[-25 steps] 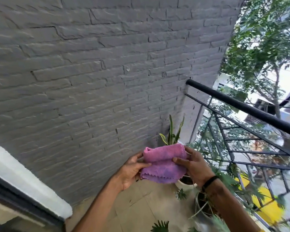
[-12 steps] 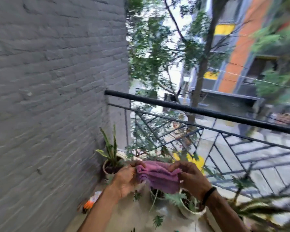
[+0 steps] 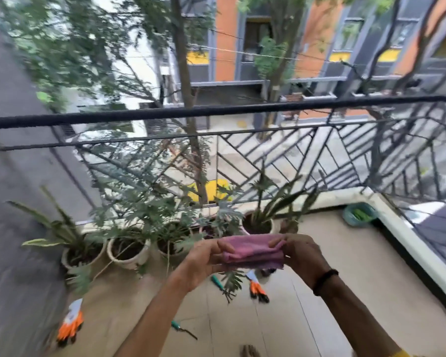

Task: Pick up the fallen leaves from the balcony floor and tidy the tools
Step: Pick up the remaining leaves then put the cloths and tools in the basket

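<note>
Cloth: a folded pink microfibre cloth (image 3: 252, 251) is held up at chest height between both hands, out over the balcony floor; its nap looks soft and fuzzy, its lower edge slightly frayed, its shape a flattened, layered band.
Left hand: the left hand (image 3: 204, 261) has its grip pinching the cloth's left end, thumb on top and fingers curled under, likely to keep the folds from slipping open.
Right hand: the right hand (image 3: 298, 253), with a black band at the wrist, pinches the right end the same way; I judge the pair is squaring the fold before setting the cloth away.
Floor: the beige tiled balcony floor (image 3: 358, 292) is smooth and matt, with thin joint lines.
Tools: a green-handled hand tool (image 3: 218, 282) lies beneath the cloth, a teal-handled tool with dark metal prongs (image 3: 182, 328) nearer the person; both are untidied.
Gloves: an orange-and-white work glove (image 3: 70, 322) lies by the grey wall, another orange-fingered glove (image 3: 258, 287) near the middle, well apart.
Leaves: a feathery green fallen leaf sprig (image 3: 231, 282) rests between the green tool and the middle glove, not yet picked up.
Pots: round pale ceramic pots (image 3: 128, 255) line the black metal railing (image 3: 216, 110), and a green basin (image 3: 359, 215) sits in the far corner.
</note>
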Motion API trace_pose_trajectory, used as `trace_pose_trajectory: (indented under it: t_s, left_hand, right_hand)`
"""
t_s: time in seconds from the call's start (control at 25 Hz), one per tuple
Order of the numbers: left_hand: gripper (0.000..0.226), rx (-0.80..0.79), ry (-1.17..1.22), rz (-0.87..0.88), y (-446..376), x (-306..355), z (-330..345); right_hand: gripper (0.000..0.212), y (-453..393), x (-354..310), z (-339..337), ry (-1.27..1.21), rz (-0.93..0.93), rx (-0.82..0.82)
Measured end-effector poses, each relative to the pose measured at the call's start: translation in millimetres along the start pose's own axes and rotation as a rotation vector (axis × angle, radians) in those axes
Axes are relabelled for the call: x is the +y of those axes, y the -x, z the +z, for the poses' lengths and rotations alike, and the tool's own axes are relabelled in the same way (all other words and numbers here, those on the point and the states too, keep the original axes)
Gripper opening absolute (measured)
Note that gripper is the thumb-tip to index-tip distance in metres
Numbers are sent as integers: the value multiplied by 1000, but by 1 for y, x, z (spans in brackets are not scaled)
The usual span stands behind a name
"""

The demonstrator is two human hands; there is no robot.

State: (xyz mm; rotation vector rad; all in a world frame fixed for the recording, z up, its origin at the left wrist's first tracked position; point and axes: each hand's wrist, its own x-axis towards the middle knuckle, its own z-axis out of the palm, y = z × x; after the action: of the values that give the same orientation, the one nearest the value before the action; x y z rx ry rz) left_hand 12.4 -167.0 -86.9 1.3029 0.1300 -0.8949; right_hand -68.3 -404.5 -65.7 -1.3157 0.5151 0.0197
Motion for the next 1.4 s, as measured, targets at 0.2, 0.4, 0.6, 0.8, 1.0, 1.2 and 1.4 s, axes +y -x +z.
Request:
trace_pose_trajectory:
  t_s: [0.2, 0.4, 0.6, 0.8, 1.0, 1.2, 1.4]
  left_hand:
    - [18, -163, -227, 8, -64, -20, 102]
    - [28, -198, -389, 48, -154, -44, 224]
    - [51, -281, -415, 54, -225, -57, 348]
    - [60, -317, -339, -55, -288, -54, 429]
    - [44, -376, -301, -223, -365, -47, 493]
    - [32, -360, -235, -307, -463, -38, 565]
    - [43, -323, -262, -347, -559, -14, 623]
  right_hand:
    - [9, 9, 7, -117, 173, -64, 222]
    - [25, 5, 9, -248, 216, -101, 386]
    - [69, -9, 8, -382, -44, 24, 521]
    - [57, -24, 9, -453, -153, 121, 564]
    - [42, -64, 0, -511, -312, 213, 630]
    - [23, -143, -31, -576, -266, 313, 720]
    - [29, -215, -70, -647, -258, 287, 835]
